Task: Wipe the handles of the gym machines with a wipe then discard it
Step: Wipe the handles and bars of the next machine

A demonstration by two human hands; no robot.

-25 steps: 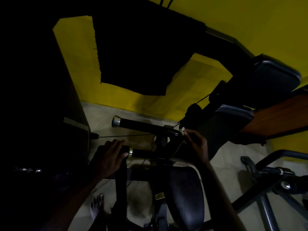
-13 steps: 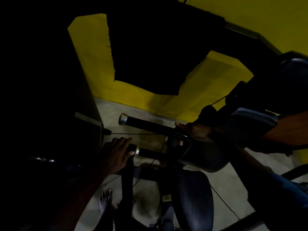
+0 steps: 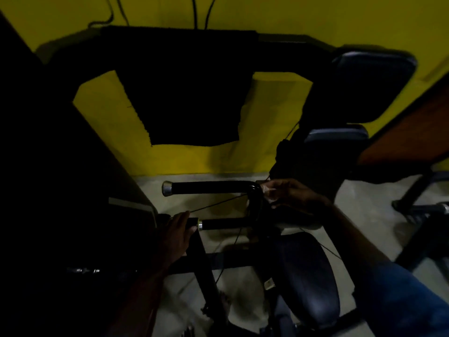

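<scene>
Down at the front of this dim gym machine, the right hand (image 3: 290, 195) has a pale crumpled wipe (image 3: 267, 190) pinched in its curled fingers, pressed up against the bend where the upper black foam-covered handle with the silver end cap (image 3: 209, 187) joins the upright post. So the wipe is sitting right at the inner end of that handle, touching it.

Left hand (image 3: 177, 233) is flat-ish, fingers mostly straight, resting over the outer end of the lower black handle with the silver ring (image 3: 220, 224). Looks more like steadying than gripping, though it's dark enough that I wouldn't swear to it.

Progress-wise, my guess is we're mid-job at best. The long stretch of the upper grip out to the cap has no wipe on it right now, and I can't tell from this whether the lower bar has been cleaned. Off to the right there's another bit of equipment with a chrome-tipped handle (image 3: 437, 208) that probably needs doing too. No bin anywhere in view, so chucking the wipe is definitely not done yet.

Dark padded seat (image 3: 308, 276) sits just below the handles, yellow wall (image 3: 279, 15) behind.
</scene>
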